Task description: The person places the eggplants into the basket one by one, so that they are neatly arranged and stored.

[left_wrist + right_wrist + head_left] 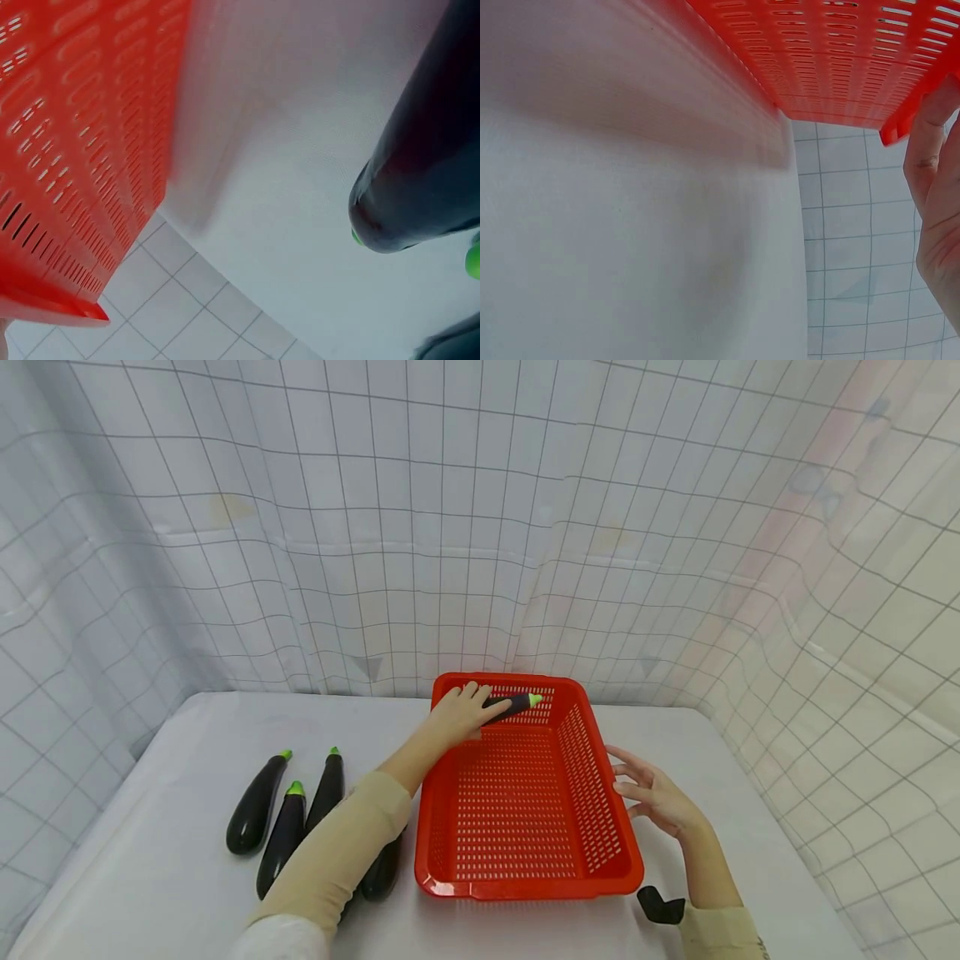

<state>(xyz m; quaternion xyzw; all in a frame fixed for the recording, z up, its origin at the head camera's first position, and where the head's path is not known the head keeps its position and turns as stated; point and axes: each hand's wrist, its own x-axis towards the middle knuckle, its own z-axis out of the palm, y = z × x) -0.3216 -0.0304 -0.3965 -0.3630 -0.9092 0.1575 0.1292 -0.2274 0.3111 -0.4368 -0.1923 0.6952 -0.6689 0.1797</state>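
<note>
A red slotted plastic basket (517,810) sits at the middle of the table. Inside its far end, my left hand (459,717) grips a dark eggplant (517,705) whose green stem points right. The palm and fingers cover the eggplant's other end. At the basket's right side is my right hand (654,793), its fingers spread and loosely bent against the rim. The right wrist view shows that hand (941,172) by the basket's outer wall (832,67).
Several eggplants lie left of the basket, among them one eggplant (255,806) farthest left; my left sleeve (337,852) partly hides others. A black object (660,906) is beside the right sleeve. White gridded curtain (465,543) hangs behind the table (172,827).
</note>
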